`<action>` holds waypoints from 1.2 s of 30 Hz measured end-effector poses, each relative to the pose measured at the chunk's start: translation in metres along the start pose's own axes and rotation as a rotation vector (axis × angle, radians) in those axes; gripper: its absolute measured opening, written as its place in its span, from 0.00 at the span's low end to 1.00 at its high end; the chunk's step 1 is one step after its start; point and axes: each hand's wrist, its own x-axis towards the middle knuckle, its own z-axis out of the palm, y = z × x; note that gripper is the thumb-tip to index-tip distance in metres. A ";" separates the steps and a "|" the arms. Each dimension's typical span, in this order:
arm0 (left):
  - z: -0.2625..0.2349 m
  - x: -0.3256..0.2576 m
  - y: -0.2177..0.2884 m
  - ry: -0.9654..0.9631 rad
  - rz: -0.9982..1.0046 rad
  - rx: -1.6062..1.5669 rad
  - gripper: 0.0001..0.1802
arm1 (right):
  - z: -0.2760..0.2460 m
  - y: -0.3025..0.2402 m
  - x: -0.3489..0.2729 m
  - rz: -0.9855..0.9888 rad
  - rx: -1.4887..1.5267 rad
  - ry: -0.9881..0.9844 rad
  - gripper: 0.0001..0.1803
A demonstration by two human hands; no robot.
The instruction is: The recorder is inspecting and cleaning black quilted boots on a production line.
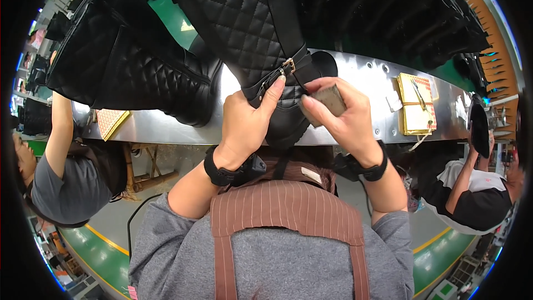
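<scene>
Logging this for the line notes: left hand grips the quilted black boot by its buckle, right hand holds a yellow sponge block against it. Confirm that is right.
Wrong on one point. In the head view the block in the right hand is grey-brown, not a yellow sponge. The rest stands: the left hand grips the quilted black boot by its buckle.

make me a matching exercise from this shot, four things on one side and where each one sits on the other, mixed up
Things:
1. left hand
2. right hand
3. stack of yellow pads
4. second quilted black boot

Places:
A. on the metal table, right of the hands
B. lying on the table, left of the held boot
C. thumb at the brass buckle
D. pinching a small grey block

Pairs: 1-C, 2-D, 3-A, 4-B
</scene>
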 end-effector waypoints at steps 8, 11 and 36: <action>-0.008 0.002 0.004 -0.041 -0.128 0.100 0.23 | 0.004 0.002 -0.007 -0.059 -0.064 -0.028 0.12; 0.000 0.002 0.001 0.000 -0.035 0.046 0.23 | 0.003 0.000 -0.006 0.195 0.092 0.075 0.13; -0.011 0.001 0.007 -0.009 -0.124 0.025 0.19 | -0.050 0.096 -0.041 0.294 -0.684 0.092 0.20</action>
